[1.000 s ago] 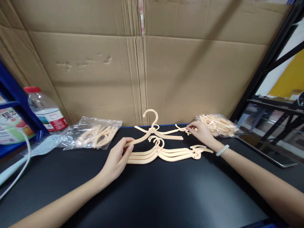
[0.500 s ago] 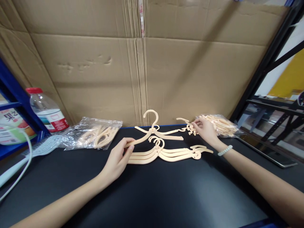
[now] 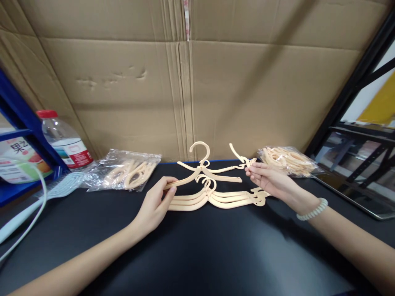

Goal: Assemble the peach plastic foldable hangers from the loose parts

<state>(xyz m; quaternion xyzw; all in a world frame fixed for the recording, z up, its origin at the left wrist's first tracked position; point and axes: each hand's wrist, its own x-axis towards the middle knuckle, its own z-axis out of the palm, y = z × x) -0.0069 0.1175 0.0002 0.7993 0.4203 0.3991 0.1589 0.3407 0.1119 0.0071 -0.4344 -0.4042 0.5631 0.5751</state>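
My left hand [image 3: 158,202] pinches the left arm of a beige plastic clothes hanger [image 3: 188,177], whose hook points up. Behind it lies another beige hanger [image 3: 224,169], partly covered. In front, several stacked hangers [image 3: 190,203] lie flat, with hook-shaped connectors [image 3: 258,197] at their right end. Past the held hanger's right arm, my right hand [image 3: 270,181] has its fingers closed on small beige hook-shaped connectors [image 3: 249,161]. A thin curved strip [image 3: 236,152] sticks up from them. The fingers hide part of these pieces.
Clear bags of beige hanger parts lie at the left [image 3: 132,172] and right [image 3: 286,160]. A red-capped bottle [image 3: 66,142], a pale blue hairbrush [image 3: 61,190] and a white cable [image 3: 43,201] are at the left. A dark tablet-like slab [image 3: 352,197] lies at the right; cardboard [image 3: 129,82] stands behind.
My right hand has turned at the wrist and moved slightly nearer, its fingers now seen from the palm side. The curved strip has tilted up. My left hand keeps its grip on the hanger.
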